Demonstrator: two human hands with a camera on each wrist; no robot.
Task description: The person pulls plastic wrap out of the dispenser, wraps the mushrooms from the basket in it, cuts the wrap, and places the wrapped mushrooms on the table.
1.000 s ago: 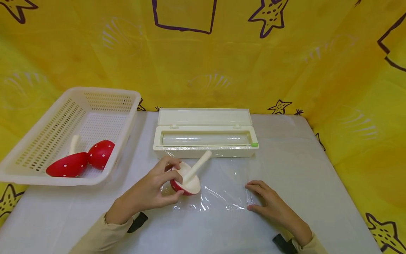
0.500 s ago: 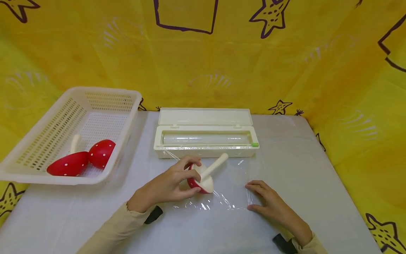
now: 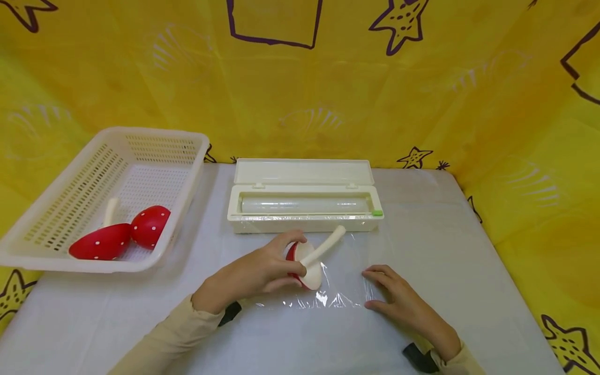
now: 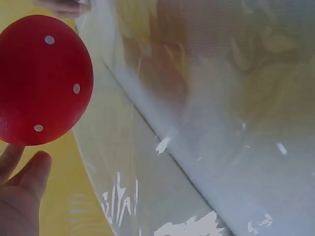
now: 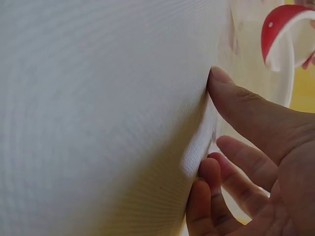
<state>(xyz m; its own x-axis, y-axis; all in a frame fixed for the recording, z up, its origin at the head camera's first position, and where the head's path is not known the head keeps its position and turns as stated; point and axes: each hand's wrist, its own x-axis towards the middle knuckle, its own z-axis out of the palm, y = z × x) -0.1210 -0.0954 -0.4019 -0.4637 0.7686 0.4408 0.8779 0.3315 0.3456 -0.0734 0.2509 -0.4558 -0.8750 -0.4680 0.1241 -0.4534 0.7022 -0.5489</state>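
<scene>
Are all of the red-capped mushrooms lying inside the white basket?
No, the head view shows one mushroom held in the left grip, outside the basket.

Carrying the red-and-white mushroom (image 3: 313, 269) rightward in the left hand (image 3: 264, 268), over the clear film (image 3: 349, 273) and closer to the right hand (image 3: 400, 299). Swinging the stem (image 3: 325, 247) rightward into a flatter slant and turning the pale underside (image 3: 313, 280) more to the right. Drawing the left sleeve (image 3: 164, 338) along too. Showing brighter glints (image 3: 321, 298) on the film beside the mushroom.
</scene>
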